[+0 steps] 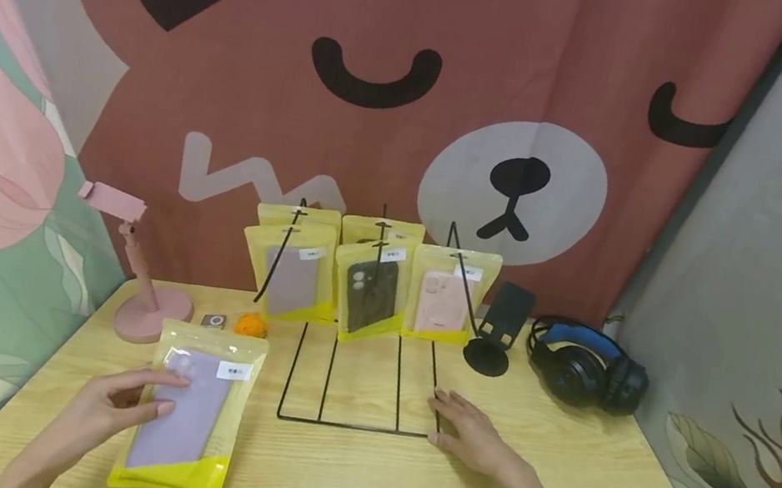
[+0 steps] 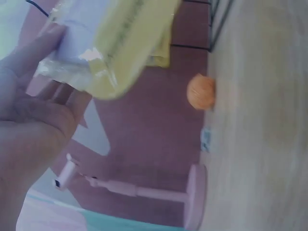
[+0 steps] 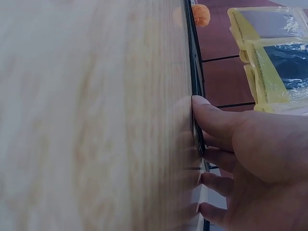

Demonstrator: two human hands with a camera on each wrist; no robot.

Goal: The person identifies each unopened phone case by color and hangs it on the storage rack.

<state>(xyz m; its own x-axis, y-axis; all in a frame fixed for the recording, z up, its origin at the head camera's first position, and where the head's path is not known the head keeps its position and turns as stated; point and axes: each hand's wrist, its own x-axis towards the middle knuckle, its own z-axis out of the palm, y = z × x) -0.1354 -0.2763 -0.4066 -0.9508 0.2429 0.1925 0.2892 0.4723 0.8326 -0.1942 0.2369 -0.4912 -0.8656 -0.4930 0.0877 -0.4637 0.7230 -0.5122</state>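
Note:
My left hand [image 1: 89, 411] grips a clear-and-yellow zip pouch [image 1: 225, 413] by its left side, thumb and fingertips on the front. Inside the pouch is a lilac phone case [image 1: 182, 424], and a white label sits near the top. In the left wrist view the pouch [image 2: 132, 41] is held up above the table. My right hand [image 1: 482, 443] rests at the right side of a black wire display rack [image 1: 356, 427], its fingers and thumb touching the base wire. Similar pouches hang on the rack, among them a lilac one [image 1: 292, 284], a black one [image 1: 371, 296] and a pink one [image 1: 444, 303].
On the left stand a pink desk lamp [image 1: 153, 311], a small grey square item [image 1: 213, 320] and an orange ball-like thing [image 1: 251, 325]. A black phone stand [image 1: 505, 312] and headphones [image 1: 580, 369] are to the right. A bear-print curtain [image 1: 373, 157] hangs behind the wooden table [image 1: 296, 474].

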